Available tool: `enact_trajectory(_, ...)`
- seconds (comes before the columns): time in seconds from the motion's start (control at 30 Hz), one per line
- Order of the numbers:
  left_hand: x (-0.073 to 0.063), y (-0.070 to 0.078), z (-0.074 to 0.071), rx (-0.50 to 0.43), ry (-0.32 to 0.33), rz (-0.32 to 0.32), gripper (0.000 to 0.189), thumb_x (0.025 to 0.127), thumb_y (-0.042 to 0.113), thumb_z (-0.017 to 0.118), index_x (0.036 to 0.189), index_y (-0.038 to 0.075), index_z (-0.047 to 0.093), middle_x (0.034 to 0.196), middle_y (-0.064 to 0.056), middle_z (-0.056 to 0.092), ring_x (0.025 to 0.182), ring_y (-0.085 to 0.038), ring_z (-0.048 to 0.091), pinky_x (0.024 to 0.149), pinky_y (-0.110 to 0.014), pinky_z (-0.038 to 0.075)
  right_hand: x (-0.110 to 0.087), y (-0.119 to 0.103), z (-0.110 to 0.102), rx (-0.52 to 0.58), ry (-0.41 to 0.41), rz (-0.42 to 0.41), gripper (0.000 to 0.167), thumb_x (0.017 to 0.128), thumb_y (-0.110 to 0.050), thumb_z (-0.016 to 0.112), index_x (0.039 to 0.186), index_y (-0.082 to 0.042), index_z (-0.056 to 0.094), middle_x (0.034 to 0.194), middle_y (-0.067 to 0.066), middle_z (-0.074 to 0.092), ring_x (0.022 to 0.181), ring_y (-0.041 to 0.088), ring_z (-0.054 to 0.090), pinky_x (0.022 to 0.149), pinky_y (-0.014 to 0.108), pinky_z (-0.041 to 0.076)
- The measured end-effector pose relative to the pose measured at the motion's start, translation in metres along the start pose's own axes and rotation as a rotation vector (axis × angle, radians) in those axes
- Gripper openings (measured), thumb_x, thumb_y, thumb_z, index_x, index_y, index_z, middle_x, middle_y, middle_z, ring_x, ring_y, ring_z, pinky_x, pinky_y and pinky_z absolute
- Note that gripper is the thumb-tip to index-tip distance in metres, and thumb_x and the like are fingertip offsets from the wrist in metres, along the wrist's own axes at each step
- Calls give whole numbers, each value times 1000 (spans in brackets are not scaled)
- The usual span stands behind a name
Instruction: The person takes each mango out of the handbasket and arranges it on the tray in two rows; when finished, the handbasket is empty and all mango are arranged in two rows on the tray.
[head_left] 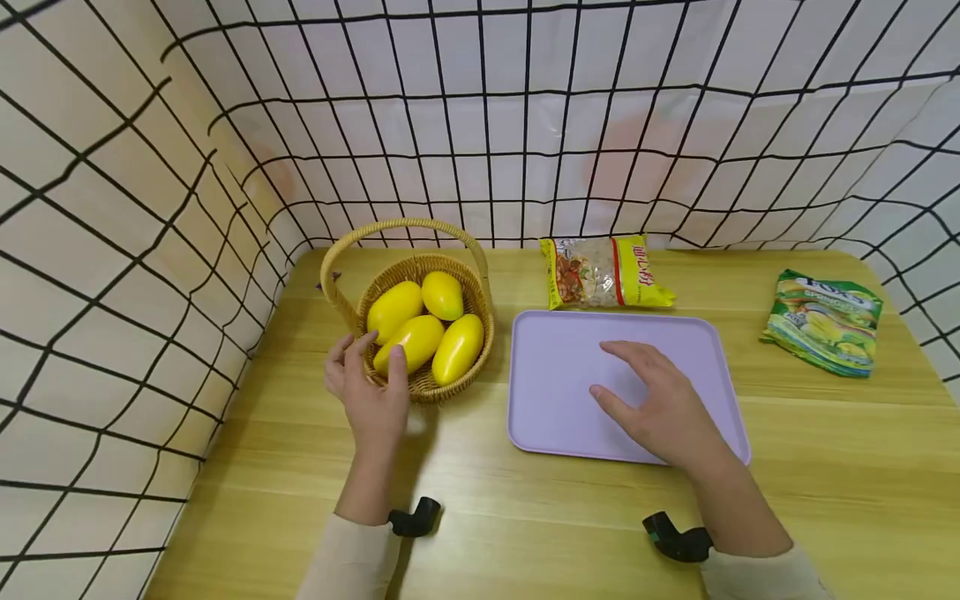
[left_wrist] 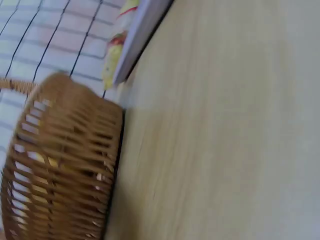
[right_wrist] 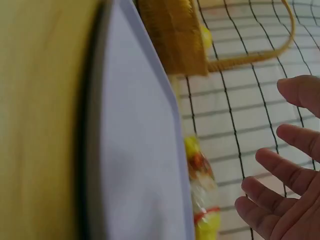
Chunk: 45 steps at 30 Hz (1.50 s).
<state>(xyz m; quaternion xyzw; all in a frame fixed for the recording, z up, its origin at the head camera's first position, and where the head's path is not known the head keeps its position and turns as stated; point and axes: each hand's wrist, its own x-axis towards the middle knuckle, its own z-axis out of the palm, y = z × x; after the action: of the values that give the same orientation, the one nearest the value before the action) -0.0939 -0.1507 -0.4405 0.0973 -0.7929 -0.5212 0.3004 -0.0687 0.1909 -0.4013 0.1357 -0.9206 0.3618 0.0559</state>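
Observation:
Several yellow mangoes (head_left: pixel 457 350) lie in a round wicker basket (head_left: pixel 483 287) with a tall arched handle. My left hand (head_left: pixel 373 404) is at the basket's near left rim, thumb and fingers spread apart beside the nearest mango (head_left: pixel 418 340). Whether its fingertips touch that mango cannot be made out. In the left wrist view the hand is out of sight and the basket's woven side (left_wrist: pixel 65 165) shows. Over the lilac tray (head_left: pixel 558 392) hovers my right hand (head_left: pixel 667 408), fingers extended and holding nothing. Its spread fingers (right_wrist: pixel 282 167) also appear in the right wrist view.
Behind the tray lies a yellow and clear food packet (head_left: pixel 600 271). A green packet (head_left: pixel 825 323) rests farther right on the wooden table (head_left: pixel 525 525). Black mesh over white sheeting (head_left: pixel 510 125) bounds the back and sides.

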Motion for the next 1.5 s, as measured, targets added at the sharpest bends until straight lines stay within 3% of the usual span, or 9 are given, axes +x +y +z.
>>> enact_trajectory(0.07,6,-7,-1,-106,23,-102,35,99,20,65,128,1,60,151,-16,34,140,-30,31,109,-51,34,0,-2,11,25,-10,-54,54,90,-22,78,140,-12,60,140,11,61,132,34,55,107,60,44)
enact_trajectory(0.17,15,-17,0,-199,5,-232,37,104,23,56,134,2,58,160,-13,29,146,-30,33,117,-51,32,3,-9,26,58,-44,-108,54,88,-22,80,138,-12,61,138,9,63,131,32,56,106,57,46)
enact_trajectory(0.27,20,-25,1,-225,-20,-287,37,106,24,51,137,5,59,160,-12,36,149,-29,33,123,-48,28,9,-22,38,93,-111,-119,54,90,-29,78,140,-16,61,140,5,61,133,29,55,109,55,46)
enact_trajectory(0.43,23,-36,1,-258,-55,-295,38,107,22,47,140,8,57,152,-9,51,149,-21,36,126,-39,24,25,-44,61,135,-181,-174,55,92,-34,76,141,-19,59,141,1,60,134,24,55,110,51,47)
enact_trajectory(0.67,26,-45,-2,-266,-94,-296,39,109,23,43,144,14,56,155,-3,49,150,-17,35,126,-37,22,67,-80,89,96,-212,-327,53,92,-35,76,139,-15,61,139,3,60,131,22,56,110,47,48)
enact_trajectory(0.8,26,-45,-1,-262,-102,-321,40,108,18,43,146,9,54,157,-7,47,151,-20,34,127,-39,22,90,-92,98,40,-241,-341,54,91,-36,77,139,-17,62,142,4,59,135,24,53,113,46,45)
enact_trajectory(0.97,24,-45,1,-272,-90,-319,40,108,14,42,145,4,53,156,-13,47,150,-24,34,126,-41,23,111,-95,101,-64,-337,-346,55,91,-37,77,140,-17,62,146,5,57,139,27,48,120,45,38)
enact_trajectory(1.23,22,-48,2,-287,-87,-302,38,108,21,45,143,13,57,154,-4,50,148,-16,37,125,-37,25,138,-96,95,-274,-542,-449,50,95,-33,73,140,-17,62,151,8,53,144,29,43,125,43,30)
enact_trajectory(1.5,22,-48,1,-289,-83,-307,39,107,21,46,144,12,56,155,-4,49,150,-18,35,126,-38,23,155,-99,86,-370,-666,-500,48,93,-22,74,140,-20,63,148,7,56,142,28,45,125,43,28)
